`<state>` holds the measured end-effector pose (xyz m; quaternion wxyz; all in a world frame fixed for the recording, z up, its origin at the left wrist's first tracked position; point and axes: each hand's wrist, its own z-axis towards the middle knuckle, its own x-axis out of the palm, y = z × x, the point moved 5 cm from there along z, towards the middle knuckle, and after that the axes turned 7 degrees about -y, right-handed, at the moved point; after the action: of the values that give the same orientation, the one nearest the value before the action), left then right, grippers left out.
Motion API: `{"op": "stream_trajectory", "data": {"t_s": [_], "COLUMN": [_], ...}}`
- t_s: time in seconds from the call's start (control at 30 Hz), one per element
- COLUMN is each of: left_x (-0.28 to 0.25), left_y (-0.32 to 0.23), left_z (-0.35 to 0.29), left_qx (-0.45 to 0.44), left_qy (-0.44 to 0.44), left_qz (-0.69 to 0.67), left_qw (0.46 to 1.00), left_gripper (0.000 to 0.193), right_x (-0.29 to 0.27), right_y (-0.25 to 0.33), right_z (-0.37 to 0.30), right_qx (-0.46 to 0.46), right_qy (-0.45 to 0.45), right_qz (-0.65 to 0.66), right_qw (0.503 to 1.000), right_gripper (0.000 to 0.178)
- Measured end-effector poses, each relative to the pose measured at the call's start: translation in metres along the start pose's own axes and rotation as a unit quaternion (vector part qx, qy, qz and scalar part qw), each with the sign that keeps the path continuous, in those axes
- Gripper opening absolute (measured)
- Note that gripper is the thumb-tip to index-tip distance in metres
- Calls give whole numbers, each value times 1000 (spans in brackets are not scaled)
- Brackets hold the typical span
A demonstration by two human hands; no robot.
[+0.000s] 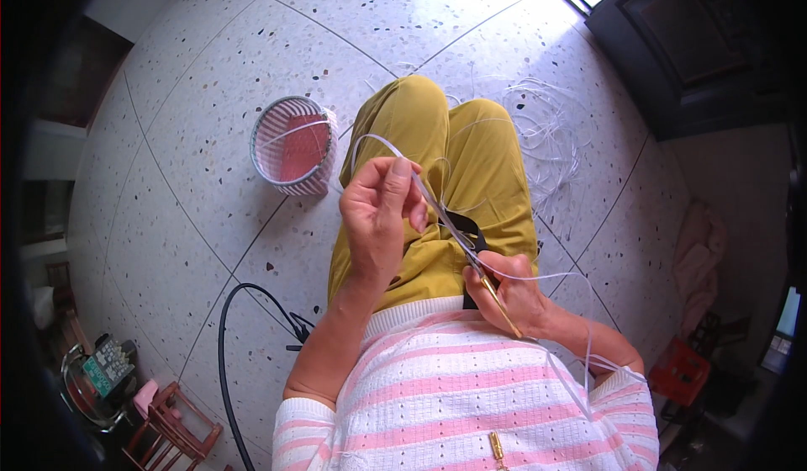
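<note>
My left hand [378, 210] is closed in a pinch above my lap, with a pale, flat plastic strip [430, 202] between thumb and fingers. One end of the strip curls up and over beyond my fingertips; the rest slants down towards my right hand [511, 293]. That hand is closed at my waist around a slim gold-coloured tool [502, 307], whose end sticks out towards my belly. I cannot tell the tool's exact kind, since my fingers cover part of it. A loose length of strip loops from my right hand past my right forearm.
A pink-and-white woven basket [294, 147] stands on the speckled tile floor to my left, a strip across its mouth. Tangled white strips [546, 139] lie right of my knees. A black cable [224, 345] curves at lower left, near a small wooden stool [176, 425]. A red crate [679, 372] sits at right.
</note>
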<state>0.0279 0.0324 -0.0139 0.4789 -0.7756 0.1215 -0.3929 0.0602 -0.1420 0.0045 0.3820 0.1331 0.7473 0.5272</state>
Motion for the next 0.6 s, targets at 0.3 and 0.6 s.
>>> {"op": "stream_trajectory", "data": {"t_s": [0.3, 0.6], "left_x": [5, 6], "left_y": [2, 1], "left_z": [-7, -8], "left_qx": [44, 47], "left_qy": [20, 17], "left_qz": [56, 55], "left_qw": [997, 997], "left_gripper": [20, 22], "right_x": [3, 4], "right_y": [-3, -3], "right_z": [3, 3], "right_qx": [11, 14], "right_qy": [17, 19], "right_qz": [-19, -10], "right_qw": [1000, 1000], "right_gripper": [27, 27]}}
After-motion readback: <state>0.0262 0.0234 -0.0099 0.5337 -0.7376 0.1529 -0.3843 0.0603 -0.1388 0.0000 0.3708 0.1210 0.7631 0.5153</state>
